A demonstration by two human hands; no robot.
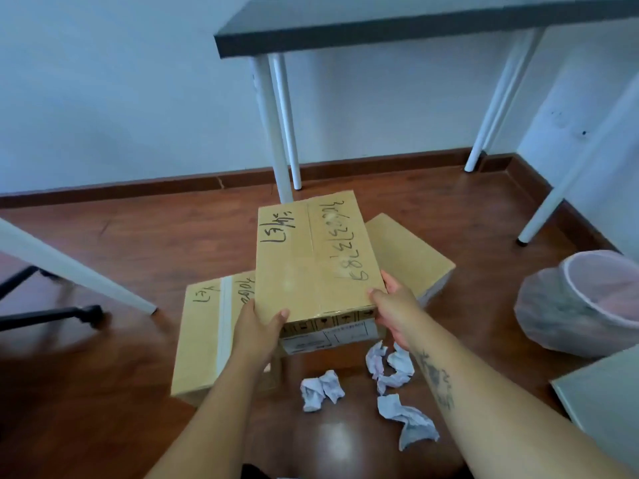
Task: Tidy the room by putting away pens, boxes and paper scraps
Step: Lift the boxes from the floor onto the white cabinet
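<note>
Gripping the top box (311, 257) at its near corners, left hand (257, 323) and right hand (392, 307) each pinching an edge, we should keep it level and lift evenly. It lies over two lower boxes (204, 337) on the floor (138, 243), long axis pointing away toward the bench legs (276, 133).

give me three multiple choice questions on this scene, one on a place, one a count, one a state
1. Where is the bin? A) in the hands B) on the floor, right of the boxes C) atop a box
2. How many cardboard boxes show? A) one B) three C) five
3. The middle box is A) lying open B) crushed flat C) closed, gripped by both hands

1 B: it stands there at right.
2 B: middle box, left box, right box.
3 C: left hand and right hand grip its near corners, flaps closed.
</note>
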